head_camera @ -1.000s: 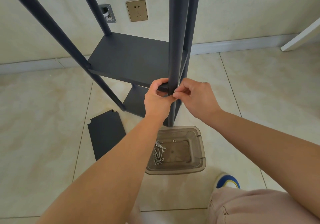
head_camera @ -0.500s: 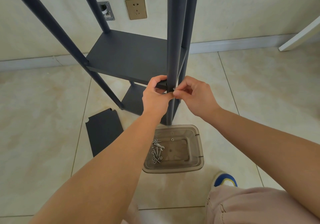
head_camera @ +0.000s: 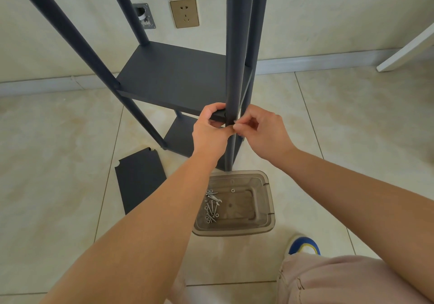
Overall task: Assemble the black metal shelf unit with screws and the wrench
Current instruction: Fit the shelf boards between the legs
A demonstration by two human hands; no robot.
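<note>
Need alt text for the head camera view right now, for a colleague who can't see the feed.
At the black metal shelf unit's near upright post, the left hand grips the corner of a black shelf panel while the right hand pinches something small against the post. Below, on the tiled floor, a clear plastic tray holds silver screws, beside a loose black panel.
</note>
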